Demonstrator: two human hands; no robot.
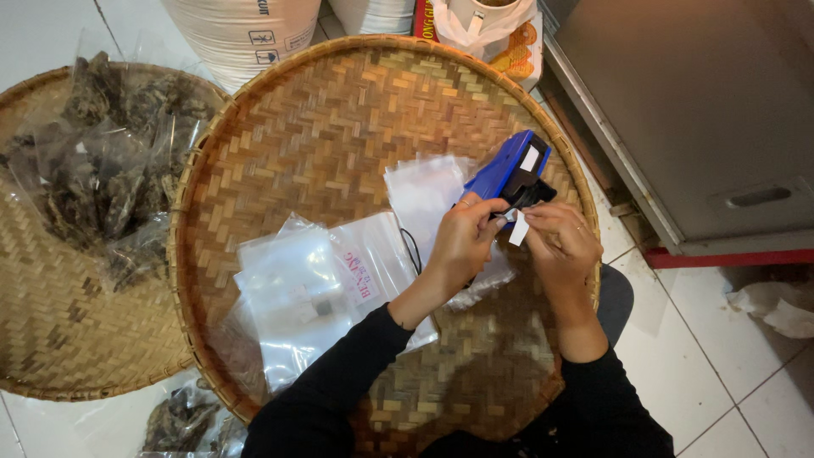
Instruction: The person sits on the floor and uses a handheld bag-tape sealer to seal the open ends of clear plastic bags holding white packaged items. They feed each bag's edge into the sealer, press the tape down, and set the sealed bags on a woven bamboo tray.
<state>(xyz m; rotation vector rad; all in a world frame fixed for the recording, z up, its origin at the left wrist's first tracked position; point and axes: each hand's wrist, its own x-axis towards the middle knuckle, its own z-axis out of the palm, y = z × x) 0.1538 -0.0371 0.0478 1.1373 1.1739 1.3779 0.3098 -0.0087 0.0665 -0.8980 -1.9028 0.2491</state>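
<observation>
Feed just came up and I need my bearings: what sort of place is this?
Probably a small packing area on a shop or storeroom floor. Woven bamboo trays sit on white floor tiles, one heaped with bagged dried goods; large sacks stand behind, and both hands work a blue label gun.

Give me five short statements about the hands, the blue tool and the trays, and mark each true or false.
1. Both hands, left hand and right hand, are at the blue label gun. True.
2. The label gun is red. False: it is blue.
3. Clear plastic bags lie on the large woven tray. True.
4. The smaller woven tray on the left holds fresh fruit. False: it holds bags of dark dried material.
5. A white label strip hangs between the hands. True.
</observation>
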